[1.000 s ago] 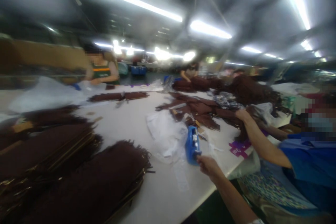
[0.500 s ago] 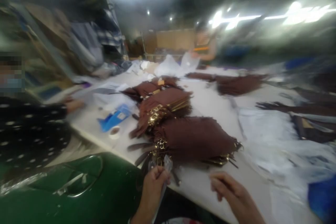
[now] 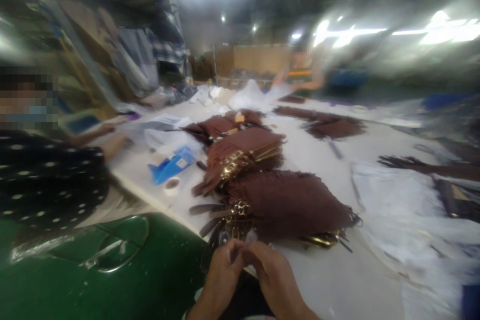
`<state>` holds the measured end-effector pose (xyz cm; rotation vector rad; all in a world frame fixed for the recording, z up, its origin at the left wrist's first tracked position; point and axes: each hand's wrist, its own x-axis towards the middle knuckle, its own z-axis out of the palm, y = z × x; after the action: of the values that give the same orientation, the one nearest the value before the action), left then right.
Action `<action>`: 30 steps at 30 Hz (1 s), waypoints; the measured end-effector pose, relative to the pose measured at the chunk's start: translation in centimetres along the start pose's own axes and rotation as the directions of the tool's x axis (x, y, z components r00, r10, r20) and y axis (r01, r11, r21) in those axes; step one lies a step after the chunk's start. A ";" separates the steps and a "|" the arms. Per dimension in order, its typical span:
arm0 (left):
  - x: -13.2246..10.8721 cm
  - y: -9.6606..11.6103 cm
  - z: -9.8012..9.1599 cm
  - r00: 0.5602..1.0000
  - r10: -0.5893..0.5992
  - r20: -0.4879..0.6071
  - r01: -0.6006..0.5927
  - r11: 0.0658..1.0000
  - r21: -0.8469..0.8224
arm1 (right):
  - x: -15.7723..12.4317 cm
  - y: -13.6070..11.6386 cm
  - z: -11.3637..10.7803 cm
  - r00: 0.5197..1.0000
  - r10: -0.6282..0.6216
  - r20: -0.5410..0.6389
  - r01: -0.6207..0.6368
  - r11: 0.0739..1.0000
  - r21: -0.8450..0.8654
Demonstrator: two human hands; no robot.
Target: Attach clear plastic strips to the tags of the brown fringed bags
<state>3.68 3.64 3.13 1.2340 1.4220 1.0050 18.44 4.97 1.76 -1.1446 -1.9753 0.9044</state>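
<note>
Two clenched hands, left hand and right hand, meet at the tabletop's near edge; snagged fringe could drag the brown stack off.

At near edge of white table, left hand & right hand touching, brown fringed fabric stack just behind, blue flat packet further left, small white ring, prob. tape, in front of it

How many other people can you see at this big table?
2: a person in a dotted top at the left edge, another person at the far end. Blur may hide more.
</note>
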 end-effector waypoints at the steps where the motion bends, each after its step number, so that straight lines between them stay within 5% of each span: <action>1: 0.0 0.0 -0.1 1.000 -0.002 0.011 0.003 1.000 -0.018 | -0.1 0.1 0.2 1.000 -0.020 -0.012 0.020 1.000 -0.023; 6: 0.2 -0.8 -0.3 0.997 -0.025 0.071 0.033 0.992 -0.122 | -0.6 0.4 0.7 0.994 -0.098 -0.052 0.087 0.980 -0.179; 12: 0.3 -1.4 0.1 0.992 -0.123 0.017 0.124 0.971 -0.203 | -0.6 0.8 0.8 0.997 -0.070 -0.044 0.057 0.969 -0.239; 21: -0.1 -0.6 0.2 0.996 -0.085 0.003 0.085 0.995 -0.054 | 0.0 -0.3 -0.3 0.983 0.183 -0.015 -0.183 0.976 -0.121; 30: -0.2 -1.1 1.1 0.991 -0.091 -0.100 0.090 0.996 -0.017 | 0.2 -0.6 -0.5 0.984 0.177 0.014 -0.173 0.974 -0.147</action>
<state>4.58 3.24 1.88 1.1131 1.5336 1.0236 18.49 5.08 2.57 -1.4147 -2.0129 0.8791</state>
